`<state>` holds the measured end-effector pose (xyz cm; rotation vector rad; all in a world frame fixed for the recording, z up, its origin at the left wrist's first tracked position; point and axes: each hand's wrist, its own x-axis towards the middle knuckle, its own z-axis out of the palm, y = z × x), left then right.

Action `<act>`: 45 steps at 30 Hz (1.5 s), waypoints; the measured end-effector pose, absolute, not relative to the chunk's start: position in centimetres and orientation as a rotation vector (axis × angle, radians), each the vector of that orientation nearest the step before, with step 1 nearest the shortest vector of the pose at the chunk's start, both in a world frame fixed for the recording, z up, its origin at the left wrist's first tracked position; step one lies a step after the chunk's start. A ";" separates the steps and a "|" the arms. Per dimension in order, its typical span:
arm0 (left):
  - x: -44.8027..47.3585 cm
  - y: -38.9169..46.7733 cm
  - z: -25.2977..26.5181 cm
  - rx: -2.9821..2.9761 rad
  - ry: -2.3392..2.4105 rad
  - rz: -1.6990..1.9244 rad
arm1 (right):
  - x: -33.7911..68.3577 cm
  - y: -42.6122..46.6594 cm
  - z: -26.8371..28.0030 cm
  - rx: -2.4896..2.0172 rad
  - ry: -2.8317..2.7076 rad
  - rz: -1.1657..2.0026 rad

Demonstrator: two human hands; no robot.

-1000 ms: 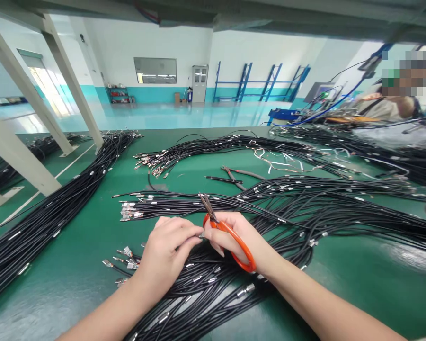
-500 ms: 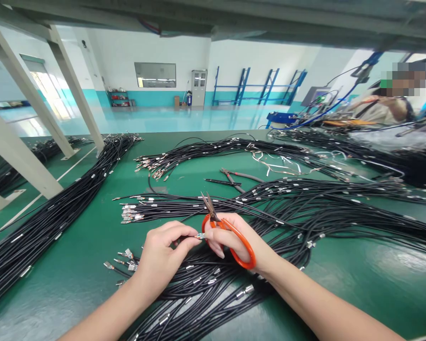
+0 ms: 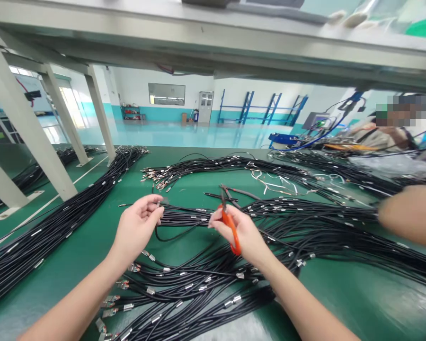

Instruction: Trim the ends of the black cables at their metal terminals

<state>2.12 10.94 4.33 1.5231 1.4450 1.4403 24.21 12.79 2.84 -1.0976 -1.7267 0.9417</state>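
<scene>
My left hand (image 3: pixel 139 226), fingers pinched, is over the left ends of the middle bundle of black cables (image 3: pixel 184 218). A small shiny terminal shows at its fingertips, and one black cable (image 3: pixel 170 239) curves away just below them. My right hand (image 3: pixel 246 233) is wrapped around orange-handled scissors (image 3: pixel 231 230), whose blades point up and away; its thumb and forefinger are close together beside that bundle. Nearer to me spreads another bundle of black cables (image 3: pixel 199 279), with metal terminals and white tags at its left ends.
Pliers (image 3: pixel 246 192) and a black pen-like tool (image 3: pixel 218 196) lie beyond my hands. Cable bundles (image 3: pixel 92 189) run along the left by white posts (image 3: pixel 58 161). A blurred forearm (image 3: pixel 412 215) reaches in at right. A shelf beam (image 3: pixel 199 33) crosses above; a person (image 3: pixel 390 132) is behind.
My hands have moved apart: the left went left and slightly away with the cable end, the right slid slightly right with the scissors. The view tilted up, and a forearm appeared at right.
</scene>
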 end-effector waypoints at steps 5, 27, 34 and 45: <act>0.9 8.8 5.9 1.432 1.404 1.293 | 23.1 11.7 1.6 -0.934 -2.200 0.808; 4.2 4.4 -1.8 2.606 1.785 0.458 | 21.8 11.3 0.1 -1.075 -2.344 0.723; 3.7 4.3 -2.0 2.470 1.686 0.418 | 25.4 15.1 0.9 -1.466 -2.052 0.122; 3.5 4.3 -2.0 2.354 1.578 0.590 | 28.7 16.6 2.7 -1.500 -1.731 0.173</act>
